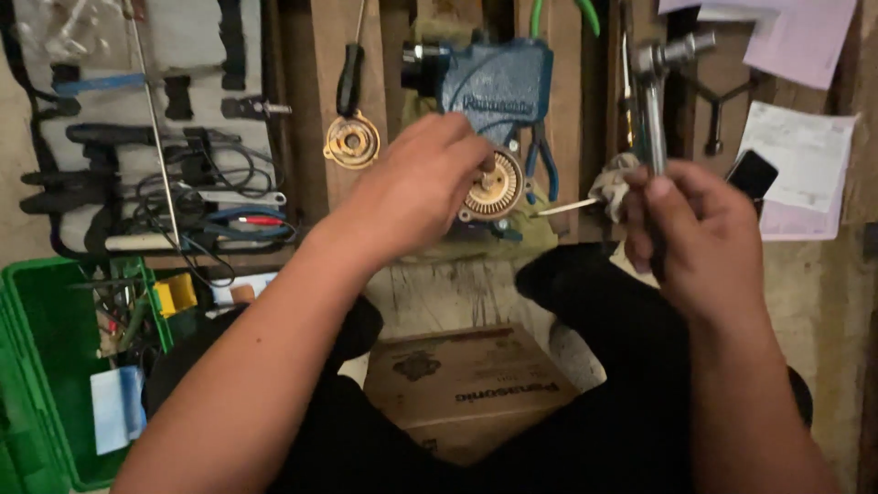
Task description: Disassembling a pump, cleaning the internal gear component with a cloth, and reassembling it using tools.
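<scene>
Two hands: both at work over a wooden floor, seen from above.
Left hand point(416, 187): centre of frame, fingertips pinched together on the brass disc point(495, 186).
Brass disc: centre, mounted on the front of the blue pump point(498, 87), just below its body.
Right hand point(700, 233): right of centre, clamped on the handle of a metal ratchet wrench point(655, 101), which stands upright.
Second brass ring point(351, 141): upper centre-left, apart from the pump.
Green crate point(41, 366): lower left.
Cardboard box point(466, 389): bottom centre, between the knees.
</scene>
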